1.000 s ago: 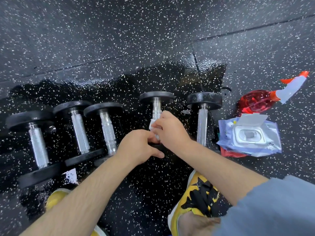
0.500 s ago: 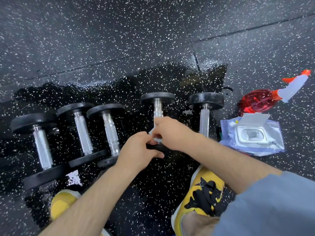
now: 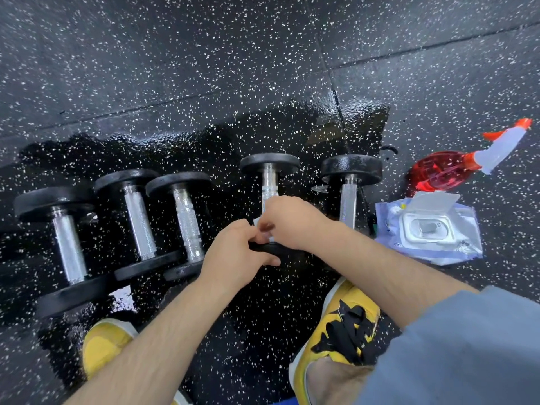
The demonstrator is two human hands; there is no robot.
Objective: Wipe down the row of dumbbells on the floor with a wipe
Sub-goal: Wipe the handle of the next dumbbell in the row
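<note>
Nearest the camera, the person's right shoe (image 3: 342, 325) and left shoe (image 3: 102, 343), both yellow, are standing on the speckled rubber floor (image 3: 146, 54), inside the dark wet patch (image 3: 257, 323) that is lying under the whole row. Just beyond the shoes, the left hand (image 3: 233, 255) is curling its fingers and thumb over the near plate of the fourth dumbbell (image 3: 270, 182), counting from the left, apparently bracing it. The right hand (image 3: 292, 222) is wrapping curled fingers round the near end of that dumbbell's knurled handle and pinching the white wipe (image 3: 263, 232) against the metal; only a small fold of it is showing between the two hands. To the left, the first dumbbell (image 3: 68, 247), second dumbbell (image 3: 138, 223) and third dumbbell (image 3: 188, 226) are lying close together; to the right, the fifth dumbbell (image 3: 349, 200) is lying apart. Farther right, the wipes pack (image 3: 429, 229) is sitting with its lid open, and beyond it the red spray bottle (image 3: 447, 171) is lying on its side. The round plates are resting on wet rubber, so a hard stroke could roll or skid the dumbbell toward the shoes if the bracing hand is loosening. Bunched so small, the wipe could also be slipping off the knurling and missing the plates.
</note>
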